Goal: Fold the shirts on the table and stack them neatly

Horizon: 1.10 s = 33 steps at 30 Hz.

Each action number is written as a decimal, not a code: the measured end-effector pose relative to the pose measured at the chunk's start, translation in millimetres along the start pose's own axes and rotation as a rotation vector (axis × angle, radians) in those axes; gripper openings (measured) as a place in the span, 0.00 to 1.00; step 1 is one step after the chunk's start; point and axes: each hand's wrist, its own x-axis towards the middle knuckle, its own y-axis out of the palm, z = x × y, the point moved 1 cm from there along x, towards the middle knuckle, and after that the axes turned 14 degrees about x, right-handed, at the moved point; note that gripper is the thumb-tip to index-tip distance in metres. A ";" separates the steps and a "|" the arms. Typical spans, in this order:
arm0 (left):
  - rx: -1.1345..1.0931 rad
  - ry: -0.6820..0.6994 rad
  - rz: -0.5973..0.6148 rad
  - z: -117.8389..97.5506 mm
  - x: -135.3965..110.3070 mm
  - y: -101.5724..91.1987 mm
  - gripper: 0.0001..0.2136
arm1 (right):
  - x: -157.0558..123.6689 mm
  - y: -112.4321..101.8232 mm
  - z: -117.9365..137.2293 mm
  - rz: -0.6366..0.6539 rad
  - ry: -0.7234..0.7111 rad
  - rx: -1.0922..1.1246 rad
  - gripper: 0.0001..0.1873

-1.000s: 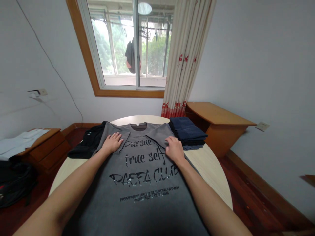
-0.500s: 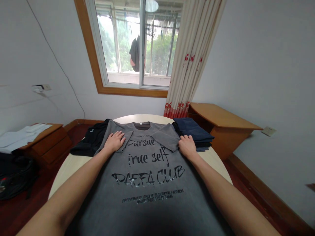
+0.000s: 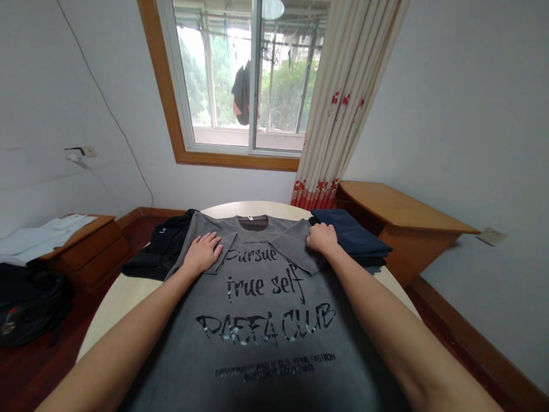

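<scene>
A dark grey T-shirt [image 3: 266, 292] with black lettering lies spread face up on the round table, collar at the far end. Both its short sleeves are turned inward over the chest. My left hand [image 3: 203, 252] rests flat on the left sleeve, fingers stretched out. At the right shoulder edge, my right hand [image 3: 321, 236] is closed with curled fingers on the grey cloth; the fingertips are partly hidden. Just beyond that hand sits a stack of folded dark clothes [image 3: 354, 229], navy on top. Folded black clothes [image 3: 150, 252] lie left of the shirt.
The pale round table [image 3: 109, 309] reaches toward the window wall. A wooden desk [image 3: 394, 206] stands at the back right, beside a long curtain [image 3: 338, 114]. On the left are a low wooden cabinet [image 3: 94, 246] with papers and a black bag [image 3: 30, 309].
My right hand has moved up along the shirt's right edge toward the shoulder. My left hand stays on the left sleeve. The view has shifted slightly.
</scene>
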 end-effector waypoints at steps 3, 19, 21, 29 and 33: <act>-0.021 -0.013 -0.039 0.0 -0.4 1.0 0.22 | 29.2 3.7 2.5 0.018 0.028 0.038 0.19; -0.062 -0.031 -0.080 -1.4 -1.7 -2.3 0.20 | 122.4 5.3 -0.2 0.051 0.294 0.173 0.23; -0.059 -0.029 -0.080 -1.4 -1.8 -2.3 0.20 | 124.4 2.2 -3.7 0.001 0.280 0.149 0.20; -0.038 -0.029 -0.071 -1.7 -2.3 -3.5 0.21 | 96.5 18.8 -4.7 -0.077 0.082 0.008 0.21; -0.027 -0.028 -0.062 -1.7 -2.1 -3.4 0.21 | 61.9 32.8 14.6 -0.144 -0.087 0.011 0.20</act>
